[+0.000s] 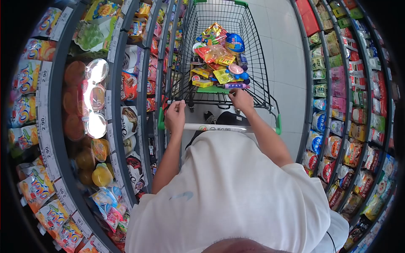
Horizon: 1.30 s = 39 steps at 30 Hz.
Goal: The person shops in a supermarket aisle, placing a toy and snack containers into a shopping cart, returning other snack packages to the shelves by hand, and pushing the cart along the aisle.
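A shopping cart point(257, 55) with a black wire basket and green corners stands before me. My left hand point(175, 116) is closed near the left end of the cart's handle, fingertips pinched together; whatever may be in them is not visible. At the basket's near edge, my right hand point(241, 100) is curled closed, just below a purple tube-shaped package point(236, 85). I cannot make out anything in its fingers. The white handle bar point(194, 126) runs below both hands. In the basket lie a blue egg-shaped package point(234, 42), a yellow bag point(223, 76) and several other colourful snack packs.
Shelves with price labels point(44, 80) rise close on the left, holding candy bags point(28, 76) and clear round jelly cups point(75, 103). On the right, more shelves carry bagged snacks point(318, 121). Grey tiled floor point(287, 76) lies between the cart and the right shelves.
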Each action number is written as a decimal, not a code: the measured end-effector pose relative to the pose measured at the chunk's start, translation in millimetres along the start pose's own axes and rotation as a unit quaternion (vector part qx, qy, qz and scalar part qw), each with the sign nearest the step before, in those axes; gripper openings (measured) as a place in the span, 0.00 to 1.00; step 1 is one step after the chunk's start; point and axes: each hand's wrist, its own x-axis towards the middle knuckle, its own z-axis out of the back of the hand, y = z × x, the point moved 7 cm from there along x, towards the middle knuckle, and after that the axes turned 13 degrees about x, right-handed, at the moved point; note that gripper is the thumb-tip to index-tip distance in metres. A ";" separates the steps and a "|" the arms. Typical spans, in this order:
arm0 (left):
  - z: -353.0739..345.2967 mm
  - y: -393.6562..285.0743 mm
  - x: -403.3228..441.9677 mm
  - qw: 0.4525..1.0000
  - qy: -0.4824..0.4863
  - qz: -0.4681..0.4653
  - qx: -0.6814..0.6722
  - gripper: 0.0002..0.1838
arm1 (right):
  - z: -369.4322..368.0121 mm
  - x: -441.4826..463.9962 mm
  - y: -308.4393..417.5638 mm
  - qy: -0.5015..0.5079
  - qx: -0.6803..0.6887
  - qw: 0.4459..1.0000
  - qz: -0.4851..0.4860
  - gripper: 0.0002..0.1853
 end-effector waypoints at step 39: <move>-89.8 -183.4 214.4 0.961 0.060 -0.131 0.236 0.12 | 149.4 200.9 75.6 -0.075 0.033 0.996 0.039 0.16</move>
